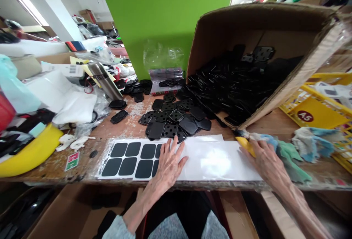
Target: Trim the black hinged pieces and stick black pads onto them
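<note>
My left hand (pixel 170 160) lies open with fingers spread on a sheet of black rounded-square stickers (pixel 128 166). Its fingertips come close to a pile of black plates (pixel 172 130), some with round dots. To its right, glossy white backing paper (pixel 214 162) stretches along the table's front edge. At the paper's right end, my right hand (pixel 265 158) is closed around a yellow-handled tool (pixel 244 145); its dark far end is blurred, so its kind is unclear. Just beyond that hand lies a crumpled green cloth (pixel 293 158).
A tipped cardboard box (pixel 260 121) spills many black plates at the back right. Beside it stands a yellow crate (pixel 308 107). At left are a steel flask (pixel 103 79), a yellow banana-shaped object (pixel 33 154) and plastic bags. A green panel (pixel 165 11) closes off the back.
</note>
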A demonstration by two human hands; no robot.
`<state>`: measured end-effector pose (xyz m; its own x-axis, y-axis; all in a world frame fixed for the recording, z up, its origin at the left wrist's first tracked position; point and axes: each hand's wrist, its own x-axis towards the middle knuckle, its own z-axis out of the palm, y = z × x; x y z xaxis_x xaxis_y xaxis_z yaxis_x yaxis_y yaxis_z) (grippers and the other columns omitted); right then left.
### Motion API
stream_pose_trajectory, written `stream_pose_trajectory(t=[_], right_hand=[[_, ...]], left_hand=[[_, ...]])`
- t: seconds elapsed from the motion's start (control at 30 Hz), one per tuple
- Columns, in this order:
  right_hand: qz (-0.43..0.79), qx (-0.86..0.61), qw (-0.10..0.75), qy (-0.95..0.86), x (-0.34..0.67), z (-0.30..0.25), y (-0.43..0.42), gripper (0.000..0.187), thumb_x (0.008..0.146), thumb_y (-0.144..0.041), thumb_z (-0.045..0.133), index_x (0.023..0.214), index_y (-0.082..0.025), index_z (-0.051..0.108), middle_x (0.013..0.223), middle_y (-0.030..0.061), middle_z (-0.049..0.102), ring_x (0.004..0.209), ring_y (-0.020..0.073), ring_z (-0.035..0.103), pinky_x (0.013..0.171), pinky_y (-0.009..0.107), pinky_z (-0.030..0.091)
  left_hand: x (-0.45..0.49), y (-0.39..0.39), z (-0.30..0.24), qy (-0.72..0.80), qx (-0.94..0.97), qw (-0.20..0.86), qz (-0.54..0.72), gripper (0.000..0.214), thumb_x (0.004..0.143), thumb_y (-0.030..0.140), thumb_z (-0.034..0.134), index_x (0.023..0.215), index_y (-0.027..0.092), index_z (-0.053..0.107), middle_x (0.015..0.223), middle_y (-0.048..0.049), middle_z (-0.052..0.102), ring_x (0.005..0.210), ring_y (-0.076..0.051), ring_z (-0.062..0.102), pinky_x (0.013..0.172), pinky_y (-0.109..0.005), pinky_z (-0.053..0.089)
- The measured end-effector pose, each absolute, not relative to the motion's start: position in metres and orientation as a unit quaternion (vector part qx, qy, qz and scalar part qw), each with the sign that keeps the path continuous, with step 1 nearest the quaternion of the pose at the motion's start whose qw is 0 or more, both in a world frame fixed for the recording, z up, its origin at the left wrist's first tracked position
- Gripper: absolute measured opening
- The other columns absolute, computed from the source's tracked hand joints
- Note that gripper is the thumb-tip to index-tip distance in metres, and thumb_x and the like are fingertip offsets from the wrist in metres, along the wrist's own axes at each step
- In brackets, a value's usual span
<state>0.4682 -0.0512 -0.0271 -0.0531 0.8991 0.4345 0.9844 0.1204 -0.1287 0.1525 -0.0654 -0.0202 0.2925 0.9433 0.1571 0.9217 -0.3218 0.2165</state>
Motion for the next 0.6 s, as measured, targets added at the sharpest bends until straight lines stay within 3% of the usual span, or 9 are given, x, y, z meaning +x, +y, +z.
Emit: stream_pose_trajectory(t=[0.1, 0.23, 0.33, 0.43, 0.6], right_hand=[[-0.124, -0.617, 0.198, -0.752, 0.433, -0.025, -0.056, 0.034, 0.088, -0.034, 0.04, 0.112, -0.013, 0.052, 0.11, 0.0185, 0.055, 0.104, 0.032, 0.05, 0.084, 0.046, 0.042], [-0.07, -0.468, 0.227, -0.851, 0.368, -0.034, -0.067, 0.036, 0.088, -0.025, 0.042, 0.122, -0.015, 0.047, 0.129, 0.0136, 0.047, 0.121, 0.0262, 0.041, 0.098, 0.044, 0.037], [-0.059, -0.421, 0.216, -0.879, 0.347, -0.042, -0.067, 0.037, 0.087, -0.023, 0.044, 0.123, -0.015, 0.048, 0.131, 0.0133, 0.046, 0.124, 0.0257, 0.038, 0.101, 0.046, 0.034], [-0.054, -0.412, 0.196, -0.888, 0.353, -0.046, -0.065, 0.04, 0.088, -0.024, 0.043, 0.127, -0.015, 0.045, 0.134, 0.0133, 0.044, 0.126, 0.0252, 0.036, 0.103, 0.05, 0.031], [-0.045, -0.4, 0.183, -0.897, 0.367, -0.045, -0.069, 0.043, 0.088, -0.026, 0.044, 0.13, -0.018, 0.042, 0.136, 0.0107, 0.042, 0.128, 0.0243, 0.033, 0.104, 0.05, 0.029]], left_hand=[[0.157, -0.068, -0.026, 0.584, 0.799, 0.04, 0.139, 0.047, 0.089, 0.039, 0.034, 0.132, 0.02, 0.039, 0.145, -0.0135, 0.024, 0.132, -0.034, 0.019, 0.103, -0.054, 0.023], [0.15, -0.08, -0.02, 0.608, 0.774, 0.015, 0.174, 0.045, 0.089, 0.038, 0.036, 0.128, 0.018, 0.045, 0.138, -0.0161, 0.033, 0.127, -0.031, 0.028, 0.101, -0.049, 0.029], [0.128, -0.082, -0.014, 0.668, 0.72, -0.032, 0.186, 0.043, 0.087, 0.038, 0.039, 0.124, 0.017, 0.049, 0.128, -0.0168, 0.043, 0.12, -0.032, 0.037, 0.097, -0.052, 0.032], [0.104, -0.072, -0.013, 0.687, 0.702, -0.033, 0.185, 0.046, 0.087, 0.039, 0.037, 0.125, 0.015, 0.048, 0.129, -0.0189, 0.043, 0.121, -0.035, 0.035, 0.096, -0.055, 0.032], [0.097, -0.033, -0.015, 0.643, 0.741, 0.01, 0.195, 0.042, 0.088, 0.027, 0.034, 0.126, 0.014, 0.047, 0.132, -0.0167, 0.043, 0.125, -0.029, 0.033, 0.101, -0.047, 0.032]])
